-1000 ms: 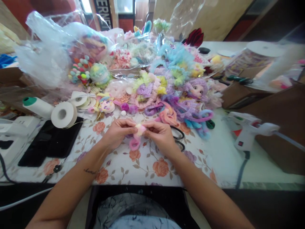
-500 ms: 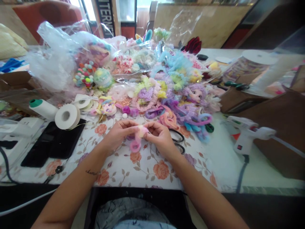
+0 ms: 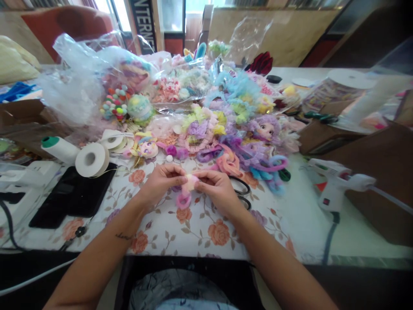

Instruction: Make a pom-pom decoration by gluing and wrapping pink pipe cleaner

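A fuzzy pink-and-yellow chenille stem (image 3: 191, 182) is held between my two hands, just above the flowered cloth. Its pink lower end curls into a loop (image 3: 183, 200) that hangs below my fingers. My left hand (image 3: 164, 178) pinches the pale upper part from the left, thumb against fingertips. From the other side my right hand (image 3: 214, 185) grips the same piece between thumb and forefinger. The fingertips hide part of it. Black-handled scissors (image 3: 242, 189) lie beside my right hand, partly covered by it. A purple fuzzy bit (image 3: 176, 188) shows behind the loop.
Beyond my hands lies a heap of pastel trims, with a purple-haired doll head (image 3: 266, 128) and another doll head (image 3: 148, 149). At left are ribbon rolls (image 3: 102, 160), a thread cone (image 3: 61, 149) and black phones (image 3: 85, 193). A white glue gun (image 3: 332, 181) stands right, by cardboard boxes (image 3: 380, 181).
My right fingers have shifted slightly on the chenille stem, with the forefinger straighter across its top. The loop hangs almost as before. The whole view has moved a little.
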Available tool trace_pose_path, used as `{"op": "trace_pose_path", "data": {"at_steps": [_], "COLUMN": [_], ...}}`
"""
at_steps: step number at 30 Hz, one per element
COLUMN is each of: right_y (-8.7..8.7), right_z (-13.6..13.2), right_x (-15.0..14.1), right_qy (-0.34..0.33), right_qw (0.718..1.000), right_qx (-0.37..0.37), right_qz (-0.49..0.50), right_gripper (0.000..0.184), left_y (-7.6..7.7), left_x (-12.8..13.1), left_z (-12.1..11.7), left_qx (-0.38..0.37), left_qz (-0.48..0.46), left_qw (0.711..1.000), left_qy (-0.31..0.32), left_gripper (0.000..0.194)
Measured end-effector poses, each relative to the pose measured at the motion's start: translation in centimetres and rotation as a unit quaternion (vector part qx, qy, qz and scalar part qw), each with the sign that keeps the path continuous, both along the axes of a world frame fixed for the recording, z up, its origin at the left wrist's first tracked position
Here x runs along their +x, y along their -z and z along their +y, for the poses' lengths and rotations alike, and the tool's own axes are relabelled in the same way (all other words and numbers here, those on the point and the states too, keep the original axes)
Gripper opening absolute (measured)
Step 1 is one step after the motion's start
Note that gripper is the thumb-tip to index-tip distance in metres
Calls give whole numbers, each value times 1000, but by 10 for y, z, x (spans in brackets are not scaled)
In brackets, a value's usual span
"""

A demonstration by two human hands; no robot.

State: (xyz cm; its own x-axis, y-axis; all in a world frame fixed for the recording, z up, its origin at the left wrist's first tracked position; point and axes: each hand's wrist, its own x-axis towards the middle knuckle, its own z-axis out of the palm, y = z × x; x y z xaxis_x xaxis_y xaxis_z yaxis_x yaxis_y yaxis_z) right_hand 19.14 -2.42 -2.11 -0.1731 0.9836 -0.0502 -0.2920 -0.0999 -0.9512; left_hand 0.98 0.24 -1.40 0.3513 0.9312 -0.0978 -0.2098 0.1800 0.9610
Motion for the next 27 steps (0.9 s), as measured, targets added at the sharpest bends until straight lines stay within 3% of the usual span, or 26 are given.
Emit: {"op": "trace_pose_path", "data": {"at_steps": [6, 13, 19, 27], "right_y": [6, 8, 2, 2], "right_z": [1, 2, 2, 1], "right_x": [-3, -2, 0, -2], "right_qy": [35, 35, 21, 24], "right_qw": [999, 999, 997, 999], "right_qx": [12, -21, -49, -38], "right_qz": [-2, 22, 49, 19], "right_gripper": [20, 29, 26, 27], "left_y": [0, 4, -1, 2], "left_x": [5, 9, 7, 5], "left_z": [-3, -6, -5, -5], "left_qx": [-6, 32, -17, 1], "left_qz": [4, 17, -35, -13], "left_qw": [1000, 997, 999, 1000], "left_qy": [-14, -67, -18, 6], "left_gripper": [26, 25, 32, 20]}}
